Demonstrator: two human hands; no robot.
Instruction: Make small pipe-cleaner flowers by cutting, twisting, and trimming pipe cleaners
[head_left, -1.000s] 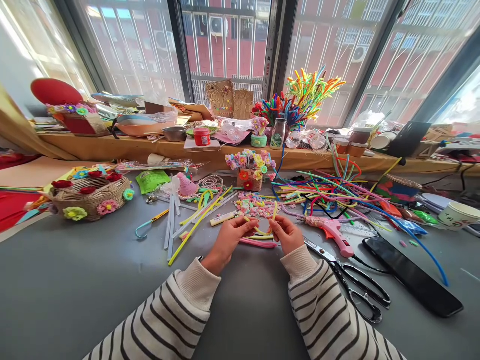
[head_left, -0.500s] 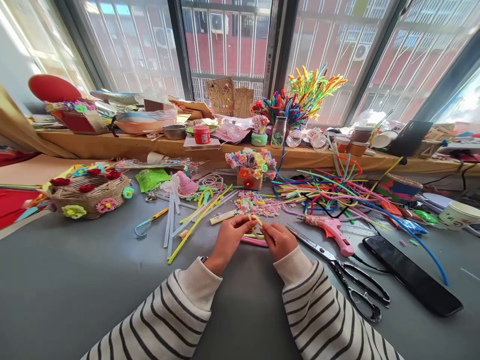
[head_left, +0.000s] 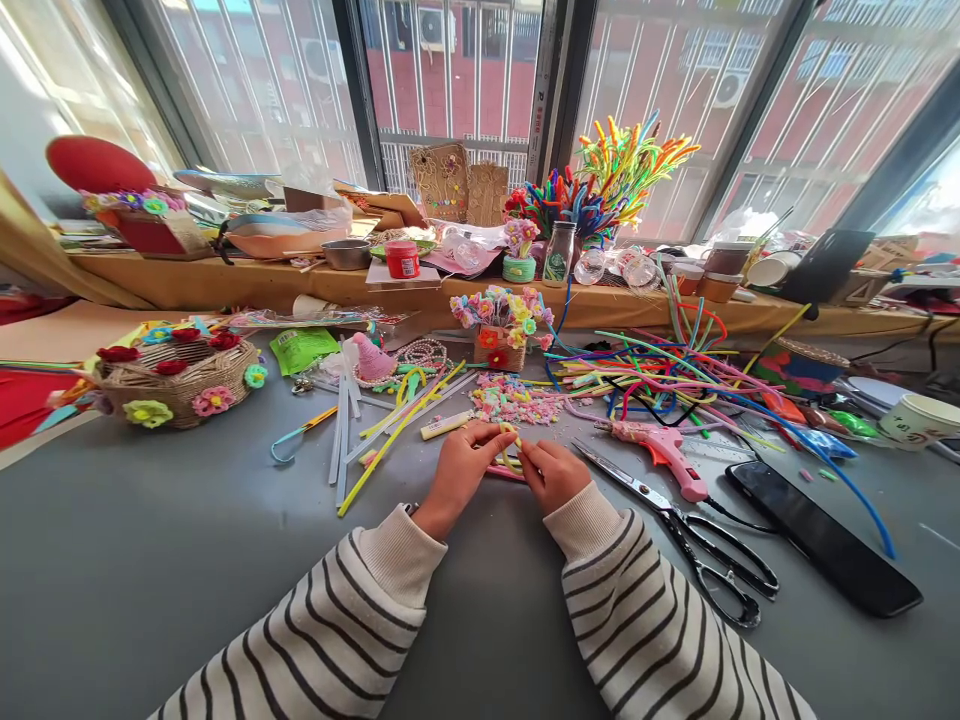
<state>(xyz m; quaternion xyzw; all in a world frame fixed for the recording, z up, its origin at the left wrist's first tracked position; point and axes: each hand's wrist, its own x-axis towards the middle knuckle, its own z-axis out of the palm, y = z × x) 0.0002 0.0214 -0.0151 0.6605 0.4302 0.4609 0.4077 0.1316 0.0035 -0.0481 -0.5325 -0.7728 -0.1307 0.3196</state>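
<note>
Between my two hands is a pale yellow pipe cleaner (head_left: 511, 462), bent into a small loop. My left hand (head_left: 466, 470) pinches one side of it between thumb and forefinger. On the other side, my right hand (head_left: 553, 472) pinches it too, its fingers curled. Part of the loop is hidden behind my fingers. A pink pipe cleaner (head_left: 504, 472) lies on the table just behind the loop. Beyond my hands is a heap of short pastel pieces (head_left: 514, 400), with a cream glue stick-like tube (head_left: 446, 425) to its left.
Right of my hands lie open-bladed scissors (head_left: 675, 520), a pink glue gun (head_left: 664, 455) and a black phone (head_left: 821, 535). Clear glue sticks (head_left: 341, 425) and a yellow pipe cleaner (head_left: 397, 445) are at left, near a woven basket (head_left: 176, 390). Many coloured pipe cleaners (head_left: 637, 375) pile behind.
The loop of pipe cleaner looks narrower, and my hands have drawn slightly closer together. My left fingertips have shifted a little to the right over it. The view has tilted slightly.
</note>
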